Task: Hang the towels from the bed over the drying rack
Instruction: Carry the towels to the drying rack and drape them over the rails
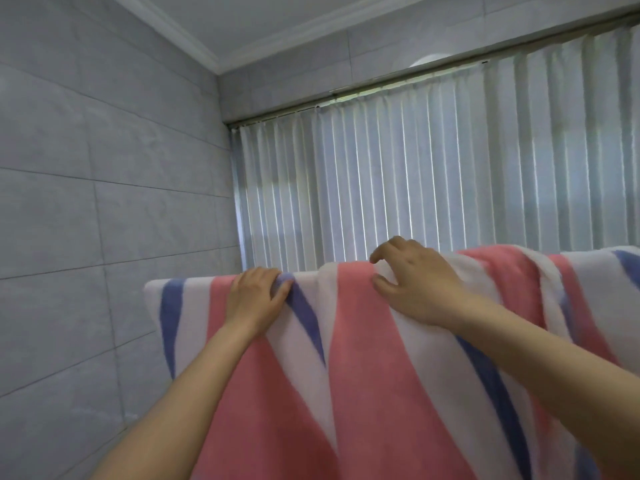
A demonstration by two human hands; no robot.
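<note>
A large towel [367, 358] with pink, white and blue stripes hangs in front of me, draped over a high bar that its fabric hides. My left hand [258, 296] grips the towel's top fold, fingers curled over the edge and thumb pressing a blue stripe. My right hand [412, 275] lies on the top fold further right, with fingers bent and fingertips hooked over the ridge. Beyond that hand, a bunched part of the same striped cloth [595, 292] continues along the bar. The rack itself is not visible.
A grey tiled wall [86, 202] stands close on the left. Behind the towel, pale vertical blinds [398, 174] cover a wide window, with a rail along their top.
</note>
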